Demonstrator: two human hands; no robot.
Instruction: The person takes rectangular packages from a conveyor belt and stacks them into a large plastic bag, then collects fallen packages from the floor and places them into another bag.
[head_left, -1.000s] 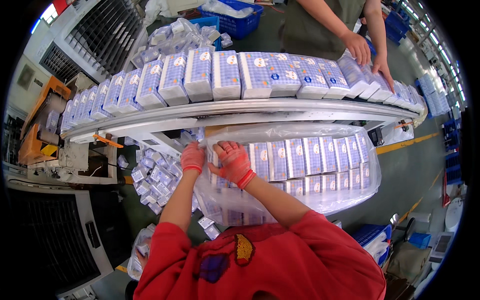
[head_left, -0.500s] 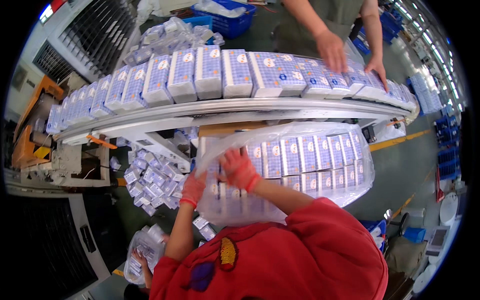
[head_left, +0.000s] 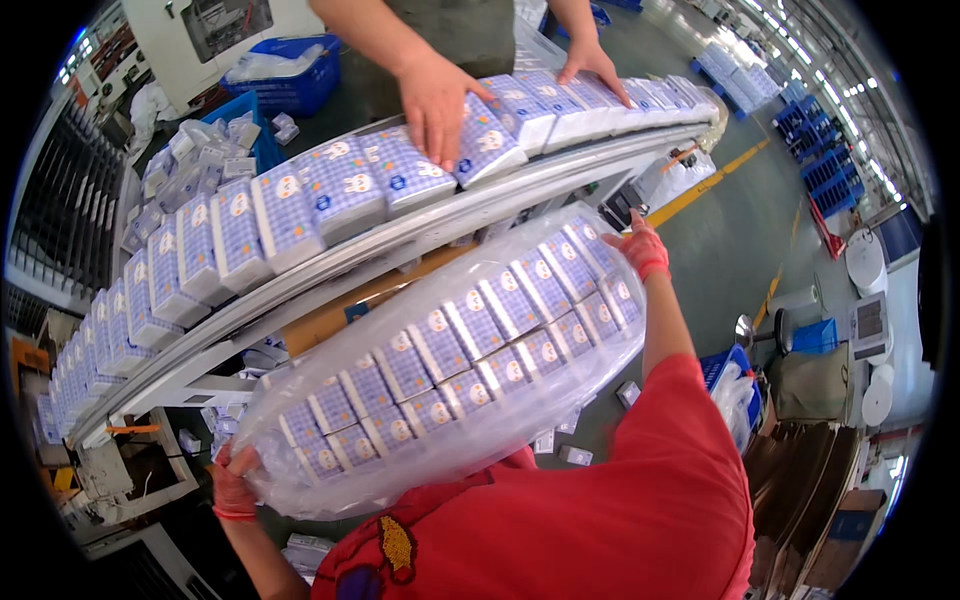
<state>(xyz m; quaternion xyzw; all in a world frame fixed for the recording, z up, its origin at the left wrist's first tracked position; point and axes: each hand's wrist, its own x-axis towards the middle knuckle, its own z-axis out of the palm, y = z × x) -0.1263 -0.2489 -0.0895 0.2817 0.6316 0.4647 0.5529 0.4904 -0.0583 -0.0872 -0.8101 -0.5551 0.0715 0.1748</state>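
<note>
A long clear plastic bag [head_left: 375,490] lies slanted in front of me, with two rows of blue-and-white checked tissue packs [head_left: 437,338] inside. My left hand [head_left: 235,482], in a reddish glove, is closed on the film at the bag's lower left end. At the upper right end my right hand [head_left: 641,250], gloved alike, grips the bag's edge, its thumb side partly hidden by film. Beyond the bag, similar tissue packs [head_left: 285,218] stand in a line along a conveyor [head_left: 372,262]. Another person's two bare hands [head_left: 433,108] rest on packs there.
A heap of loose packs [head_left: 190,165] and a blue basket [head_left: 290,80] are at the far left. A brown cardboard box [head_left: 375,298] sits under the conveyor. Several packs [head_left: 576,456] lie on the floor nearby. A blue crate [head_left: 722,375] stands to the right.
My hands have moved apart from the bag's left part to its two ends. The view has turned, so the bag now slants up to the right. The other person's hands remain on the packs.
</note>
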